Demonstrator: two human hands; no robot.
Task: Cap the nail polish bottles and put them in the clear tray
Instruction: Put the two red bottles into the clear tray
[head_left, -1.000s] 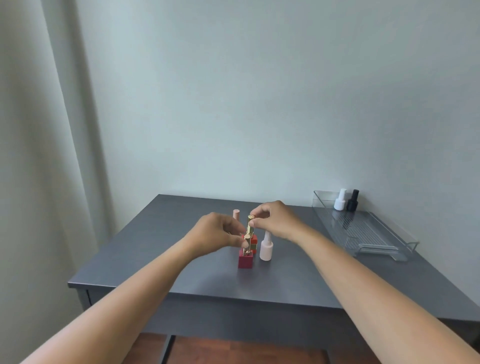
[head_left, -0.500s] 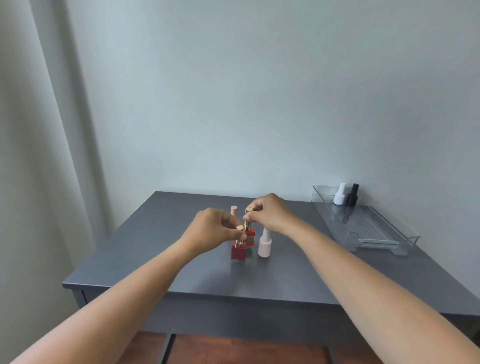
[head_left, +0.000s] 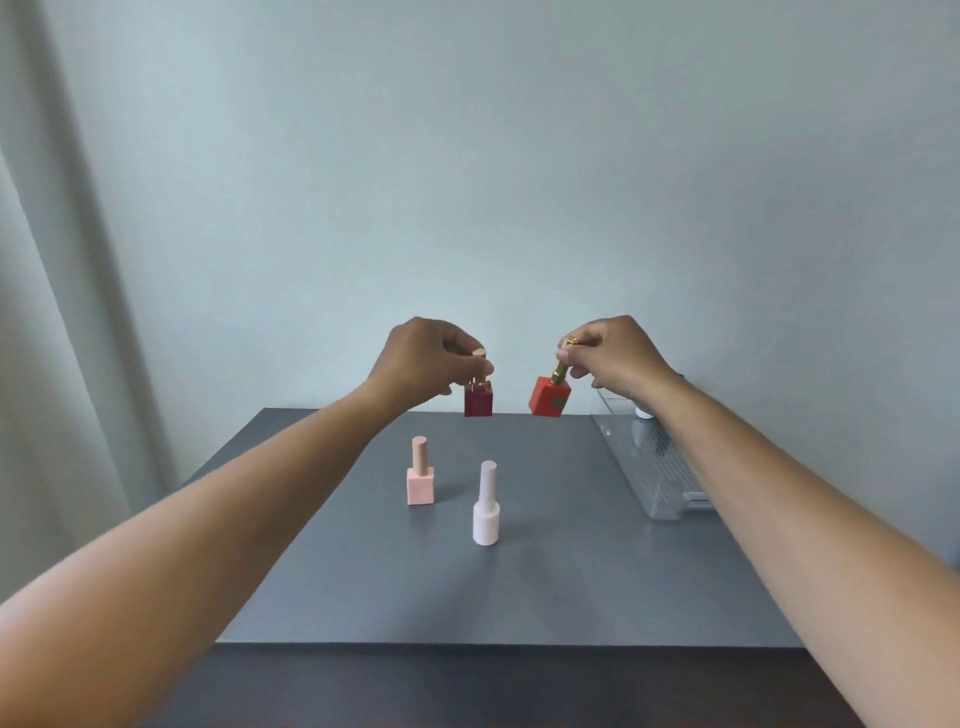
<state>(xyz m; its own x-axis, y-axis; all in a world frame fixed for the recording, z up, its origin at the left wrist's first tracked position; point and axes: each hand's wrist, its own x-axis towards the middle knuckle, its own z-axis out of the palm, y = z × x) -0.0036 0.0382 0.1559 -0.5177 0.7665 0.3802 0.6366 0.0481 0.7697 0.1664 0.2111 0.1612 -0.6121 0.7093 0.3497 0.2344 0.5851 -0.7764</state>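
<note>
Hanging by their caps (head_left: 560, 370) above the table (head_left: 519, 597), the dark red bottle (head_left: 478, 402) is pinched by the left hand (head_left: 415, 364), the tilted orange bottle (head_left: 549, 397) by the right hand (head_left: 613, 358); either could be dropped if loosely capped.

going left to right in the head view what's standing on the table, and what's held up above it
On the table: peach bottle → pale pink bottle → clear tray. Held above: left hand → dark red bottle → orange-red bottle → right hand.
</note>
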